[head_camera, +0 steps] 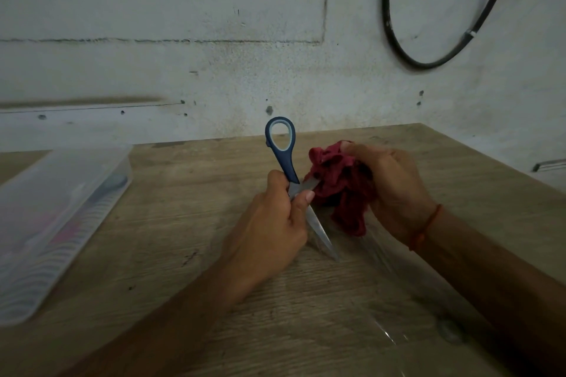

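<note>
The left hand (272, 223) pinches the scissors (288, 167) near the pivot, loop uppermost and long axis slanting down-right toward the desk (183, 223), while the right hand (395, 190), nearer the blades, grips a bunched red cloth (340, 187) touching them from the right

Glossy metal scissors (294, 190), crumpled red cloth (340, 184), matt wooden table (183, 223)
</note>
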